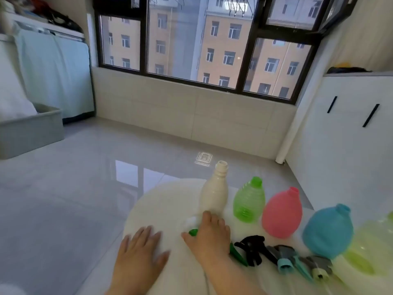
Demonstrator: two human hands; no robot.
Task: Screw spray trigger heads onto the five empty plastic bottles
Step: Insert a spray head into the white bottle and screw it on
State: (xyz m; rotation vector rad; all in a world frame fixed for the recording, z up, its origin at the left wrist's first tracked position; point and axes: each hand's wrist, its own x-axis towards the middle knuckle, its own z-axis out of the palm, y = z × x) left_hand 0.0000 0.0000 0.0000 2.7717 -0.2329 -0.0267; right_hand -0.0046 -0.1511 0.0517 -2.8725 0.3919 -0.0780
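Note:
On a round white table (pixel 161 201) stand several open-necked bottles in a row: a tall cream bottle (pixel 214 192), a green bottle (pixel 248 201), a pink bottle (pixel 281 213), a blue bottle (pixel 327 231) and a yellow-green bottle (pixel 370 250) at the right edge. My right hand (pixel 209 237) covers a white-and-green trigger head (pixel 192 229) lying in front of the cream bottle, fingers curled over it. My left hand (pixel 140 250) rests flat on the table, fingers spread. A black trigger head (pixel 253 248) and grey-and-teal trigger heads (pixel 287 259) lie to the right.
Glossy grey floor tiles (pixel 85 188) surround the table. A grey bin (pixel 32 133) stands at the left, white cabinets (pixel 350 135) at the right, and a large window (pixel 202 43) lies ahead.

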